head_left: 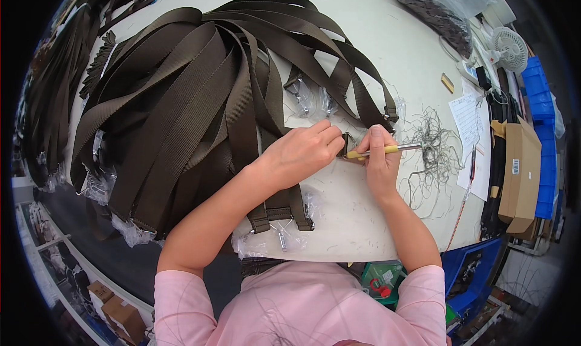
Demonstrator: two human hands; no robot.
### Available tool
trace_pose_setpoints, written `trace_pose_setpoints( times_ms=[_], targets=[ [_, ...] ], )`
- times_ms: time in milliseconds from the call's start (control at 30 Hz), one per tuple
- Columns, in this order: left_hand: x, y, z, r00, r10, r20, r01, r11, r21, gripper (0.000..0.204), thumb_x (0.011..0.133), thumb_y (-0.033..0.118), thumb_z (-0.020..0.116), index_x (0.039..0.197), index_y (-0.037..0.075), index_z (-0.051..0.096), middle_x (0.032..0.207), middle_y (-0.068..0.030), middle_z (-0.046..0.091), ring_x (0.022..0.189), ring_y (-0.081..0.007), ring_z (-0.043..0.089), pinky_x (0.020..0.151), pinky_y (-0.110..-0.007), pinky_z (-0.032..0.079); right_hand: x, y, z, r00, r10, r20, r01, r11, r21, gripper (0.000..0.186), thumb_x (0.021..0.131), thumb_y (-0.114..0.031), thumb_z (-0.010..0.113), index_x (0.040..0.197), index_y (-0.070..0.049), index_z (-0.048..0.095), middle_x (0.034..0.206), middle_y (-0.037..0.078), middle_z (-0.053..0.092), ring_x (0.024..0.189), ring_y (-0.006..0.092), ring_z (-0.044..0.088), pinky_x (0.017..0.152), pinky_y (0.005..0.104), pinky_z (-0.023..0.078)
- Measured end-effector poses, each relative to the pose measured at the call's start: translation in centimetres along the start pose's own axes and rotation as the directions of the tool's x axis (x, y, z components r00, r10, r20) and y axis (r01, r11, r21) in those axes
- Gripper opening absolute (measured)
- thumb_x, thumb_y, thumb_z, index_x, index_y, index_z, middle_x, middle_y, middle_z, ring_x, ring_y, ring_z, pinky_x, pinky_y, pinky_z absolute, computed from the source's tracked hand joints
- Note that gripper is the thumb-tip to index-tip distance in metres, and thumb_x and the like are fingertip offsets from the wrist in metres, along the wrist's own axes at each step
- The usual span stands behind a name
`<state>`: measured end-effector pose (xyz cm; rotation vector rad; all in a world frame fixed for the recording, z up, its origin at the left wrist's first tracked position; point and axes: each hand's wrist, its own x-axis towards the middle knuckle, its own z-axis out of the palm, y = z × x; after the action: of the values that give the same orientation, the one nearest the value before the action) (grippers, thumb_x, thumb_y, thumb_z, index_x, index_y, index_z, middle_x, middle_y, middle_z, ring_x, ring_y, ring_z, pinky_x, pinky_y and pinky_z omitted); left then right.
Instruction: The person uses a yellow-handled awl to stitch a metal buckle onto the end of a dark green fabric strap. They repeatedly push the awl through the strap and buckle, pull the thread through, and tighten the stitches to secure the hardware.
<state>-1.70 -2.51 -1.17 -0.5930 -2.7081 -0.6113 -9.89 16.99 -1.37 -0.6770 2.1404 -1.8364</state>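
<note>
Centrally, a dark strap end (pixel 347 143) sits between the two hands, over the pale table (pixel 351 225), near its front edge. Left hand (pixel 305 149): closed narrow, back of hand up, fingertips at the strap end; exact grip hidden by the fingers. Right hand (pixel 381 161): thumb and fingers pinched round a slim tool (pixel 391 148), yellow along the handle, metal at the right. Yellow end points left to the strap end; whether it touches cannot be told.

Just right of the tool: a loose tangle of grey thread (pixel 433 143) on the table, the metal end lying over its left side. Left of the hands: a large heap of dark brown straps (pixel 175 122), looped and overlapping, partly behind the left forearm. Metal fittings in clear plastic wrap (pixel 283 236) lie below the left hand; similar wrapped fittings (pixel 307 98) lie above it.

Further right: printed sheet (pixel 465 119), open brown carton (pixel 521 170) on its side, blue bins (pixel 537 92), small white fan (pixel 509 48). Top right: clear bag with dark contents (pixel 439 16). Far left: second bundle of dark straps (pixel 53 85), hanging. Below the table edge, near the right elbow: green container (pixel 390 272) with a red part.
</note>
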Motion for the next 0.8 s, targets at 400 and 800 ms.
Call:
trace_pose_setpoints(
  times_ms=[400, 800],
  targets=[
    [0.7, -0.1, -1.1, 0.947, -0.308, 0.094, 0.311, 0.796, -0.519, 0.020, 0.084, 0.001, 0.075, 0.099, 0.003, 0.062, 0.106, -0.0096, 0.061, 0.100, -0.0279, 0.063, 0.082, -0.041, 0.053, 0.0, 0.3, 0.1, 1.000, 0.029, -0.001, -0.029, 0.997, 0.067, 0.046, 0.115, -0.028, 0.046, 0.076, -0.003, 0.056, 0.070, 0.000, 0.056, 0.064, 0.0062, 0.046, 0.059, 0.0260, 0.040],
    [0.7, -1.3, -0.2, 0.973, -0.205, 0.102, 0.228, 0.828, -0.513, 0.016, 0.088, -0.002, 0.070, 0.093, 0.001, 0.054, 0.105, -0.0134, 0.052, 0.106, -0.0339, 0.055, 0.089, -0.044, 0.046, 0.2, -0.2, 0.2, 0.999, 0.008, 0.043, -0.009, 0.999, 0.030, 0.043, 0.114, -0.024, 0.048, 0.077, -0.002, 0.056, 0.069, 0.001, 0.057, 0.061, 0.0065, 0.050, 0.057, 0.0257, 0.043]
  ],
)
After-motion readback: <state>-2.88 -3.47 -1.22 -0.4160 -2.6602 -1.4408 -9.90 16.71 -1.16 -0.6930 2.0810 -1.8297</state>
